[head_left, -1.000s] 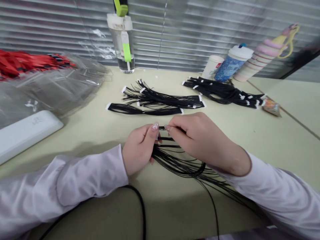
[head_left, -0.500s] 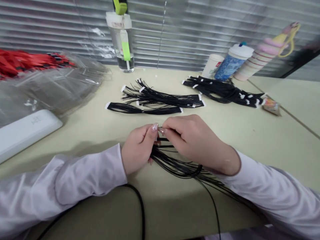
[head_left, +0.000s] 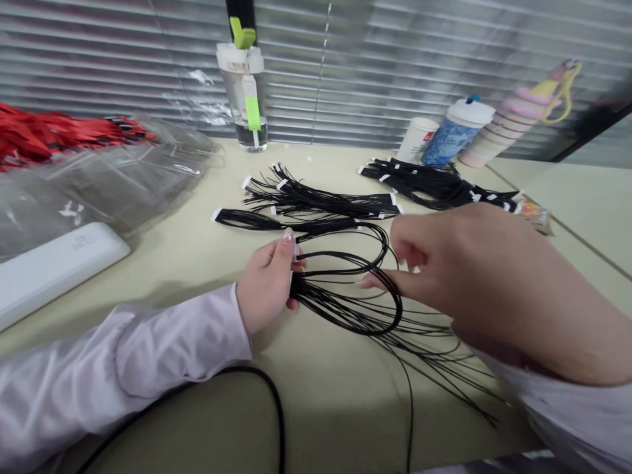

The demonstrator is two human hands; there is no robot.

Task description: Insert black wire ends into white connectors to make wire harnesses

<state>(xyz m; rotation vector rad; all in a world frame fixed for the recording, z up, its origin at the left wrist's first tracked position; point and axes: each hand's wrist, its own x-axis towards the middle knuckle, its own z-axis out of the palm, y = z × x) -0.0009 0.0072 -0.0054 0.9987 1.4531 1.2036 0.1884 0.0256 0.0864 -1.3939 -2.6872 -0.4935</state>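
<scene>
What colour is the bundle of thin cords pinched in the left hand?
Black; the bundle of thin cords shows best in the head view.

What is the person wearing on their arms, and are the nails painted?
Both arms wear loose, pale lilac-grey long sleeves that end at the wrists. The left hand and right hand are bare, with no gloves, rings or watch showing. The left thumbnail is long with a pale, glossy polish.

Our left hand [head_left: 269, 286] and right hand [head_left: 459, 263] low on the tabletop [head_left: 162, 263], loose wires [head_left: 355, 296] between them, two wire bundles [head_left: 316, 201] behind those, more bundles [head_left: 434, 184] far right, cups [head_left: 457, 131] behind these, water bottle [head_left: 244, 99] at the back, plastic bags [head_left: 113, 178] left.
</scene>
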